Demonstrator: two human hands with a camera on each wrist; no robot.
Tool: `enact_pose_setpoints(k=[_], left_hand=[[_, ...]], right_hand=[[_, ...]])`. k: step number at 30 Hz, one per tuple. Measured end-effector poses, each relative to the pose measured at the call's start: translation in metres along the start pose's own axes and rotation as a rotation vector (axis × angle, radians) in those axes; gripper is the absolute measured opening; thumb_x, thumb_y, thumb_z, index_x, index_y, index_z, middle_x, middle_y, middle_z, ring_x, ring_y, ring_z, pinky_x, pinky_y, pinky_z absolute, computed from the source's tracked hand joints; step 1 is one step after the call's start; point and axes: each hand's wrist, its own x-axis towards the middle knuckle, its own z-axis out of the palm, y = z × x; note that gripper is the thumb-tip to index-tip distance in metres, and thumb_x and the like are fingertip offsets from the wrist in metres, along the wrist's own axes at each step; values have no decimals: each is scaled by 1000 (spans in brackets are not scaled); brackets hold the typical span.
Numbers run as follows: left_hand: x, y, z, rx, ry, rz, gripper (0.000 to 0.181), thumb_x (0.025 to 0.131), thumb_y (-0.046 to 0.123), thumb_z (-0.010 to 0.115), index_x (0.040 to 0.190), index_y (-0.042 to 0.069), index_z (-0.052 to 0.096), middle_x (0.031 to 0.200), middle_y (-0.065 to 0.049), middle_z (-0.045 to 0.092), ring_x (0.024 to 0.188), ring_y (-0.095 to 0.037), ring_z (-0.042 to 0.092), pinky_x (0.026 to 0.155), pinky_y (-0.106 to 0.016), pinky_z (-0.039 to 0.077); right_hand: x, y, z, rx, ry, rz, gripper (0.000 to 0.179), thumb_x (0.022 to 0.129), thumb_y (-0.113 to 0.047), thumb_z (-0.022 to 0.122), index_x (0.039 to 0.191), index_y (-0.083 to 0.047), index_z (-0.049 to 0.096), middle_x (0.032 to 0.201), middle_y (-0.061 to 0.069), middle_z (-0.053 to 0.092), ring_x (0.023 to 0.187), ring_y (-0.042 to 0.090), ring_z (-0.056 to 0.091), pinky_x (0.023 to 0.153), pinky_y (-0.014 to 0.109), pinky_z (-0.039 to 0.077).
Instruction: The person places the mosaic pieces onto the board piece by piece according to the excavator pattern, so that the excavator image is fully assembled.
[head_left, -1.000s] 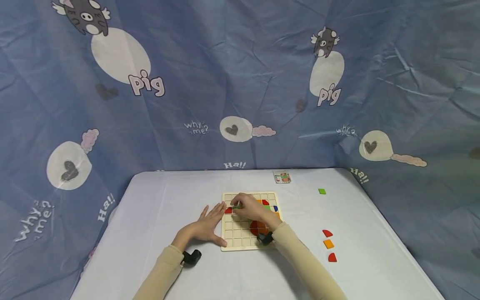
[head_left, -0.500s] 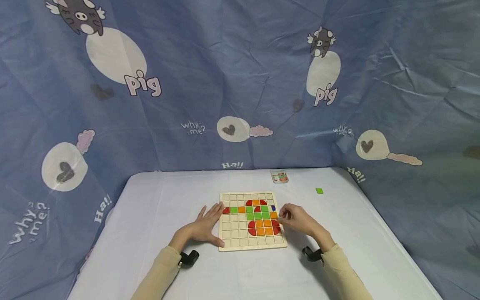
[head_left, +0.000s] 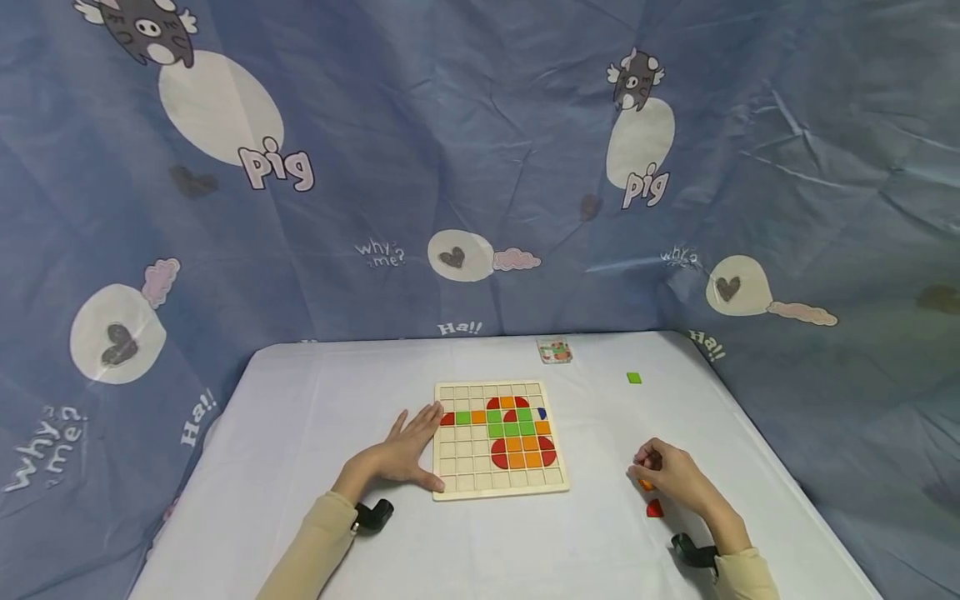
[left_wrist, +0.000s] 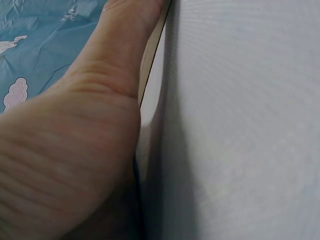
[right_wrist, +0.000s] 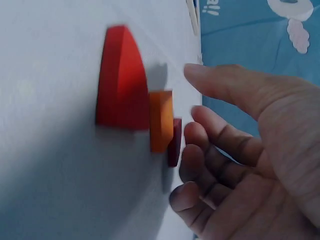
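My left hand (head_left: 405,450) rests with straight, spread fingers along the left edge of a wooden grid board (head_left: 457,467). Red, orange, green and blue pieces fill part of its cells. In the left wrist view the thumb (left_wrist: 125,45) lies along the board's side. My right hand (head_left: 671,475) hovers over loose pieces right of the board, thumb apart from loosely bent fingers, holding nothing. Close by lie an orange square (right_wrist: 161,120), a red quarter-circle (right_wrist: 117,85) and a darker red piece (right_wrist: 175,142). The hand hides that last piece in the head view.
A green square (head_left: 634,377) lies alone toward the back right of the white table (head_left: 337,392). Behind the board is a small picture card (head_left: 555,351). A blue printed cloth (head_left: 375,167) hangs around the table's back and sides.
My right hand has gone from over the board, past its right edge, to the loose pieces at right. The left hand keeps its place on the board.
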Motion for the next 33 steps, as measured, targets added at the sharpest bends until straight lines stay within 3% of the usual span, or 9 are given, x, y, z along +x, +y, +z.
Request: enact_pose_setpoints(k=[7, 16, 24, 30, 33], left_hand=[[0, -2, 2, -8, 7, 5, 130, 67, 76, 68, 155, 4, 4, 163, -13, -2, 151, -30, -2, 119, -60, -6], [0, -4, 3, 5, 4, 2, 130, 67, 76, 67, 155, 5, 3, 163, -11, -3, 151, -29, -3, 119, -59, -6], [0, -2, 2, -3, 7, 13, 130, 67, 74, 69, 155, 4, 3, 163, -12, -2, 151, -31, -3, 118, -60, -6], [0, -2, 3, 1, 2, 5, 131, 66, 75, 68, 155, 5, 3, 163, -10, -3, 151, -30, -4, 118, -59, -8], [0, -3, 3, 3, 1, 6, 131, 67, 75, 68, 155, 5, 2, 163, -10, -4, 151, -29, -5, 118, -58, -8]], right_hand=[[23, 11, -10, -45, 118, 17, 35, 85, -30, 74, 99, -4, 56, 85, 4, 57, 75, 13, 52, 59, 22, 44], [87, 12, -32, -51, 317, 63, 51, 86, -40, 71, 105, 4, 55, 89, 13, 58, 77, 22, 54, 63, 28, 43], [130, 13, -30, 9, 284, 200, 57, 89, -38, 66, 115, 11, 51, 110, 29, 59, 100, 40, 56, 81, 48, 49], [146, 14, -25, -25, 307, 271, 45, 88, -32, 66, 105, 7, 54, 107, 27, 60, 97, 38, 56, 81, 46, 49], [150, 13, -24, -39, 316, 259, 38, 88, -26, 66, 101, 8, 57, 104, 28, 62, 93, 37, 57, 76, 45, 50]])
